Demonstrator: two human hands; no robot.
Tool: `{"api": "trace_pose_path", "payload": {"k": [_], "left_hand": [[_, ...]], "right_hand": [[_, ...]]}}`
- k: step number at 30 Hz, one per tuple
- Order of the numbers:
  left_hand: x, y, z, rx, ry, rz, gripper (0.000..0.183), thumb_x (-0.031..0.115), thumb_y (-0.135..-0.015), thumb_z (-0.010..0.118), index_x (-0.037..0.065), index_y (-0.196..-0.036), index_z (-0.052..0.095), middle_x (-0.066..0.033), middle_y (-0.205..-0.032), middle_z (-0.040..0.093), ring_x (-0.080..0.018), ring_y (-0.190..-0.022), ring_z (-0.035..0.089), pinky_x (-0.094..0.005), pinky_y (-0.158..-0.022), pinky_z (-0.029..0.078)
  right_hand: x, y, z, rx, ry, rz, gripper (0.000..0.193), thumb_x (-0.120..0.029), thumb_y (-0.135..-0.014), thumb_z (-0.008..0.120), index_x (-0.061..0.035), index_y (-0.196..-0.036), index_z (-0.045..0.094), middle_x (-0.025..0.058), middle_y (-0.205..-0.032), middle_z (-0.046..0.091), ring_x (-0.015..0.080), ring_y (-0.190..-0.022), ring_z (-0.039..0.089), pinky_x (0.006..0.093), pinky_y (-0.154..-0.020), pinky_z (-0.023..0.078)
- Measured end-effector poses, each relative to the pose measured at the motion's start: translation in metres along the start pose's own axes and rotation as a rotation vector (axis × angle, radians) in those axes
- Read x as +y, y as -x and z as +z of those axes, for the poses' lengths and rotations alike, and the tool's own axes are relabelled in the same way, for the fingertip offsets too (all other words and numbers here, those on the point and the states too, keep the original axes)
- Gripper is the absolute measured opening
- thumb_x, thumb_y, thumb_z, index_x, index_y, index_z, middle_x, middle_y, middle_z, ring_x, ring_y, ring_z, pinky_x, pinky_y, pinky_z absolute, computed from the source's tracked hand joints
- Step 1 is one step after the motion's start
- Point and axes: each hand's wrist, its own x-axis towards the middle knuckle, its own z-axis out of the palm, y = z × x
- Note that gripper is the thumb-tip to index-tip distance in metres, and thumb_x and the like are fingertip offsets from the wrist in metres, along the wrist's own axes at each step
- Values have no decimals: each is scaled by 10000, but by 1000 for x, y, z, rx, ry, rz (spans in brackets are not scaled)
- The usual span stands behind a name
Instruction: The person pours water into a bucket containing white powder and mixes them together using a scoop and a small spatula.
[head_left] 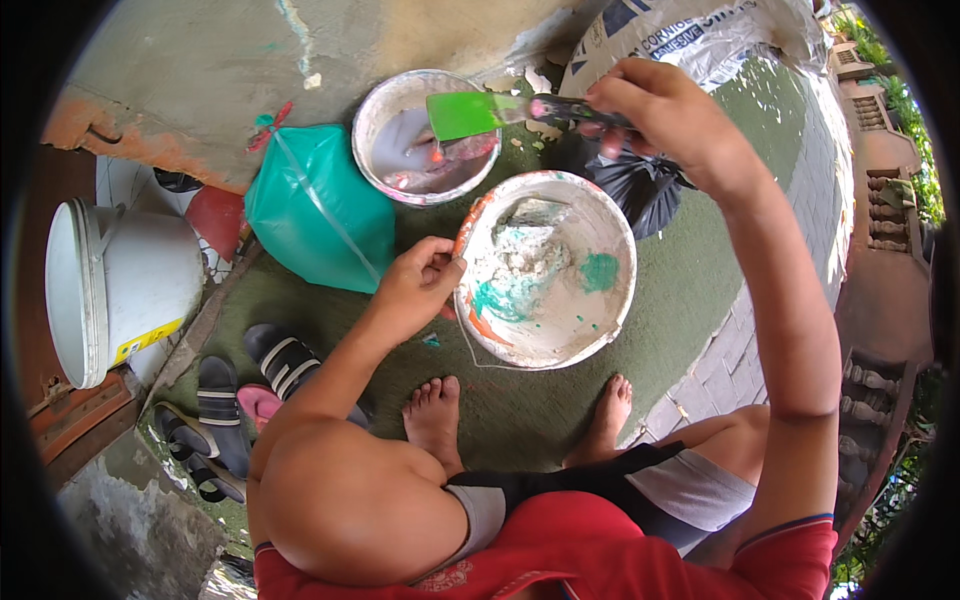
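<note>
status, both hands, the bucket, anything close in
Left hand at rim of near bucket. Right hand gripping green-bladed scraper, held up. White paste, green patches inside. Close by: teal bag left, black bag right.

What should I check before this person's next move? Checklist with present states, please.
1. Scraper in hand: ok, the right hand grips its dark handle.
2. Near bucket steadied: ok, the left hand holds its left edge.
3. Near bucket's mouth uncovered: ok, whitish and green material shows inside.
4. Blade clear of the far bucket: cannot tell; it overlaps the mouth in view, height unclear.
5. Feet protected: not ok, both feet are bare.
</note>
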Motion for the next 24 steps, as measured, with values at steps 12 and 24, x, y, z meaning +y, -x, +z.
{"api": "trace_pose_path", "payload": {"k": [12,24], "left_hand": [[9,8,9,35,43,-77,302,207,-1002,578,-28,-1190,579,-75,-966,645,-97,-798,646,-263,-574,587],[2,10,9,45,-34,-10,281,200,-1010,560,-19,-1184,585,-52,-953,650,-86,-810,643,-270,-612,595]], "right_hand": [[90,105,29,-235,1007,-199,139,-111,-868,585,-8,-917,664,189,-874,676,331,-737,692,419,-698,562],[130,111,82,-341,686,11,215,-200,-914,559,-15,-891,668,211,-808,668,400,-771,664,468,-688,547]]}}
